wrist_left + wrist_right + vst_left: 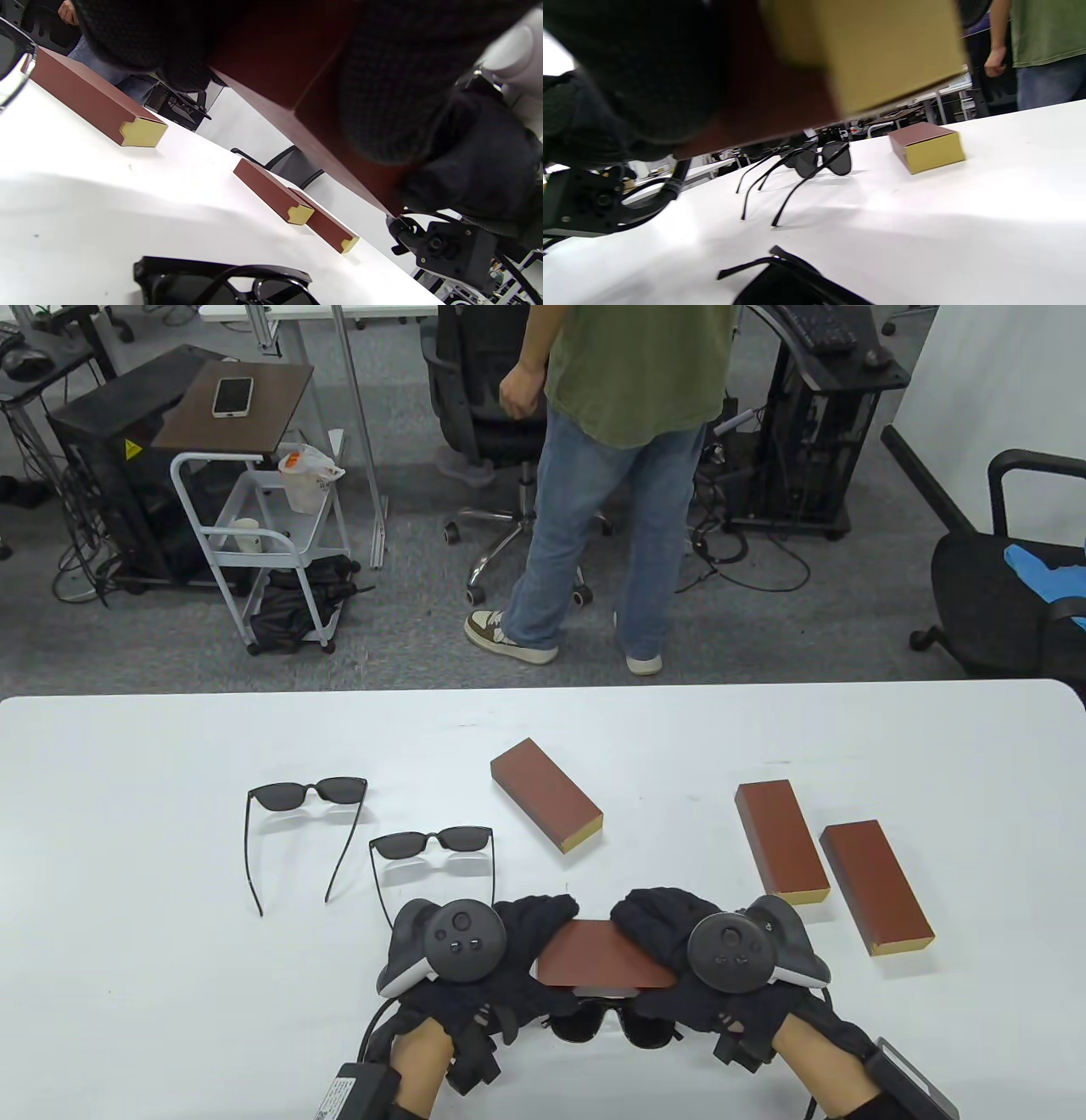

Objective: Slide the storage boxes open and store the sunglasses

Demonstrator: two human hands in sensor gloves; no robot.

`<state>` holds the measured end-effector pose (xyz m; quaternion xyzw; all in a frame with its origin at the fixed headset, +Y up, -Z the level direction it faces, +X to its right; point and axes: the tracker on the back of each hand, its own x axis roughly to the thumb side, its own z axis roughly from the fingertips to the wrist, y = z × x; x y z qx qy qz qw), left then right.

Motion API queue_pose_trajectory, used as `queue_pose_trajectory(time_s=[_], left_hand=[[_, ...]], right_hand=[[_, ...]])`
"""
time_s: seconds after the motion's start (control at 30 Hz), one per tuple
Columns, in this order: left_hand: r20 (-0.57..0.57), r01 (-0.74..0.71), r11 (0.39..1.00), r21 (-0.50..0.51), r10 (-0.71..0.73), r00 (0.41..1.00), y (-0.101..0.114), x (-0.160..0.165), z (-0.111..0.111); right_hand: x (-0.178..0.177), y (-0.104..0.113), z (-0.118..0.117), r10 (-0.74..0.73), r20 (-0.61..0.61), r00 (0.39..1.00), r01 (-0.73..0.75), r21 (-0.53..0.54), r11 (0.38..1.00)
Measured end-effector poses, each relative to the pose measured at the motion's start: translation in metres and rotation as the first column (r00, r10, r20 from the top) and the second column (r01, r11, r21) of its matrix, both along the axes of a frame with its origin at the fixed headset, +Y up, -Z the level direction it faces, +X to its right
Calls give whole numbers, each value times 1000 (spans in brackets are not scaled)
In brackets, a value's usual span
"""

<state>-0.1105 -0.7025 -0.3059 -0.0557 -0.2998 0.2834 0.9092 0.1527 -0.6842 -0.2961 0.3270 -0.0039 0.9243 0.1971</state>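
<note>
We hold one box [604,957] above the table [127,899], left hand [501,967] and right hand [679,963] gripping its ends, folded sunglasses [607,1025] below it. Nothing looks stored yet: two pairs [307,794] [433,841] lie open, three boxes [547,806] [780,840] [874,886] closed.

Bright, even overhead light; soft shadows; wrist views blurred up close.
</note>
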Motion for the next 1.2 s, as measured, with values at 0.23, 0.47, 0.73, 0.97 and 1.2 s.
queue_pose_trajectory(time_s=[0.23, 0.47, 0.73, 0.97, 1.2], left_hand=[[-19, -27, 999, -31, 26, 999, -3, -8, -3], [-17, -49, 998, -42, 48, 999, -4, -9, -3], [-45, -22, 999, -30, 21, 999, -6, -14, -4], [-77, -12, 998, -61, 8, 997, -10, -23, -7], [-119, -28, 995, -93, 16, 993, -14, -34, -11]], right_hand=[[30, -13, -5, -64, 67, 996, 70, -92, 993], [36, -16, -8, -164, 83, 983, 173, -130, 976], [45, -17, -12, -163, 120, 979, 181, -155, 971], [66, -19, -19, -164, 179, 970, 195, -174, 965], [86, -20, -26, -183, 228, 956, 231, -202, 952]])
